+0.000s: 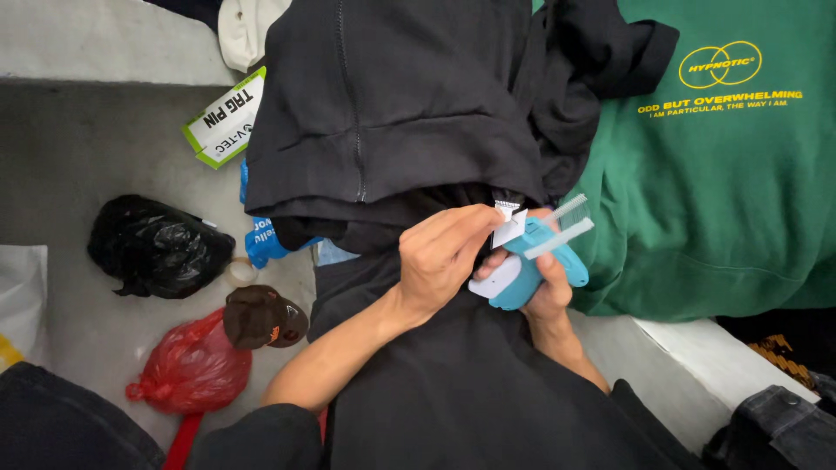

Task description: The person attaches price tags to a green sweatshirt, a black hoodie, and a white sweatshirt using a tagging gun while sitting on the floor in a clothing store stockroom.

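A black zip-up garment [392, 104] lies draped over my lap, its hem near the middle of the view. My left hand [440, 257] pinches the black fabric at that hem, next to a small white tag [507, 224]. My right hand [544, 287] grips a blue and white tagging gun [527, 265], its tip pressed against the tag and fabric. A clear strip of plastic tag pins [566, 222] sticks out of the gun's top. Both hands touch at the hem.
A green sweatshirt [723, 191] with yellow print lies to the right. On the grey floor at left are a black plastic bag [157, 248], a red plastic bag [192, 365], a dark brown cap [261, 318], a white and green pin box [226, 122] and a blue packet [261, 239].
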